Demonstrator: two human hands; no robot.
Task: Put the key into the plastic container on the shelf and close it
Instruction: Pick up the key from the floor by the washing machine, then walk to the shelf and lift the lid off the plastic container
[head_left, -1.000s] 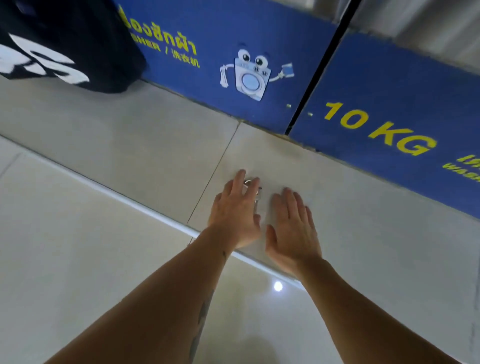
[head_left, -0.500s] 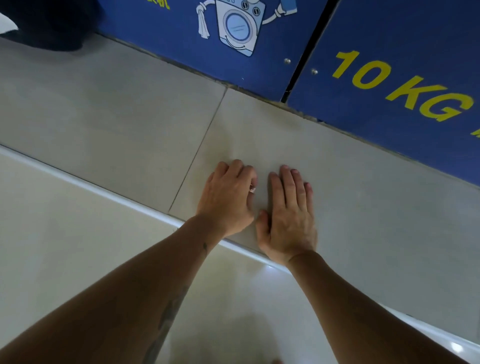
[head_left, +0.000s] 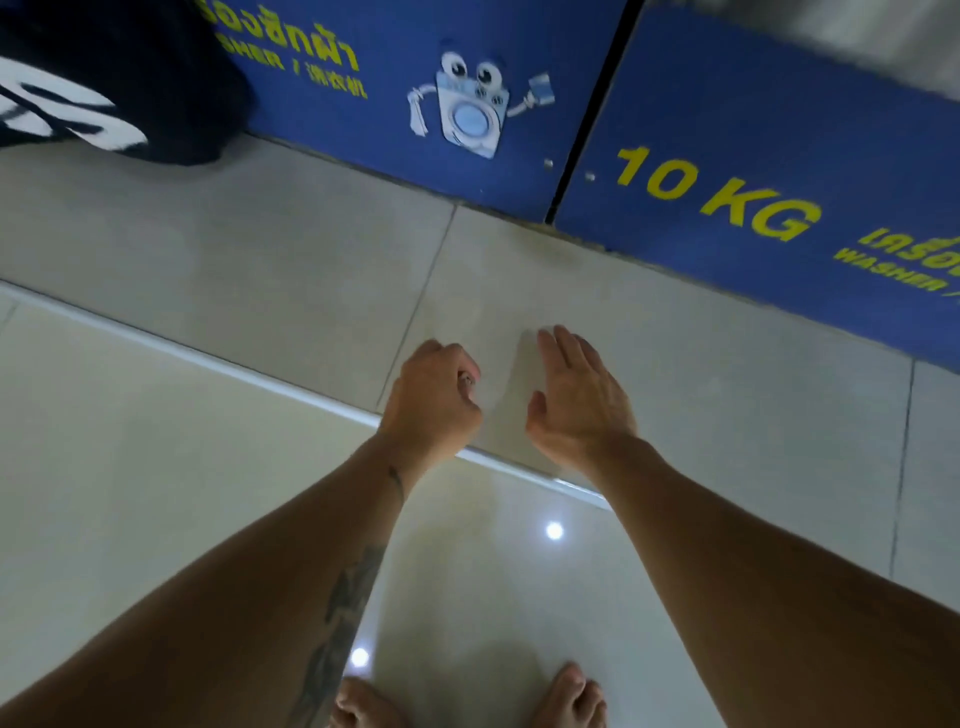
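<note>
The person stands barefoot and bends over a low tiled ledge (head_left: 291, 270) in front of blue panels. The left hand (head_left: 436, 400) is curled into a loose fist above the ledge, with the fingers folded in toward the palm. Between the curled fingers and the thumb a small metallic glint shows, which seems to be the key (head_left: 467, 379); most of it is hidden inside the hand, so I cannot tell its shape. The hand is closed around it.

Just to the right of this fist, with a small gap between, is the right hand (head_left: 576, 405). It is open and flat, the fingers straight and close together, pointing away from the person toward the blue panel (head_left: 727, 130) with the yellow "10 KG" writing. It holds nothing. I cannot tell if the palm touches the tile or hovers just over it.

Beyond the left hand, further away on the other blue panel (head_left: 363, 145), is a cartoon washing machine (head_left: 470, 109). Far to the left of the left hand, at the back of the ledge, lies a dark bag (head_left: 130, 78) with white marks. Below both forearms is the glossy floor (head_left: 130, 441), and the person's bare toes (head_left: 571, 691) show near the bottom edge.
</note>
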